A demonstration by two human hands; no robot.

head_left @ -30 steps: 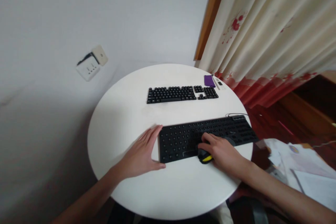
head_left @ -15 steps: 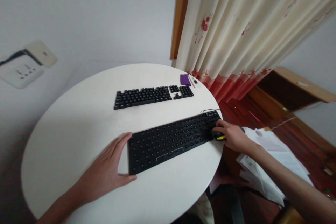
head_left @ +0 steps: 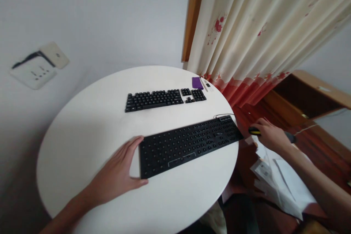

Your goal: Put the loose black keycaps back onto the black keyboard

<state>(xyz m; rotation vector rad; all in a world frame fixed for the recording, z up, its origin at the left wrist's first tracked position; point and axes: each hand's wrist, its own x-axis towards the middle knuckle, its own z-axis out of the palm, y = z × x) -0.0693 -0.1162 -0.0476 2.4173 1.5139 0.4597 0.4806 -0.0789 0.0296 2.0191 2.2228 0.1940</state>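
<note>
A black keyboard base [head_left: 186, 144] with its keycaps off lies slantwise on the round white table [head_left: 90, 135]. At its left end, my left hand [head_left: 119, 172] spans the short edge, fingers on the upper corner and thumb at the lower one. My right hand [head_left: 270, 135] is past the table's right edge, closed around a black-and-yellow handheld tool [head_left: 255, 131]; its exact kind I cannot make out, as the fingers cover much of it. Behind the base, the black keycaps [head_left: 156, 99] are laid out in keyboard order.
A purple cloth [head_left: 197, 83] and a slim white stick-like item [head_left: 204, 83] lie near the table's far right edge. Papers and plastic bags [head_left: 285, 179] are below on the right. A curtain [head_left: 233, 36] hangs behind, and a wall socket [head_left: 34, 71] is at left.
My right hand has lifted the black-and-yellow tool off the keyboard's right end and moved right, beyond the table edge. My left hand stays at the left end. The view has shifted slightly.
</note>
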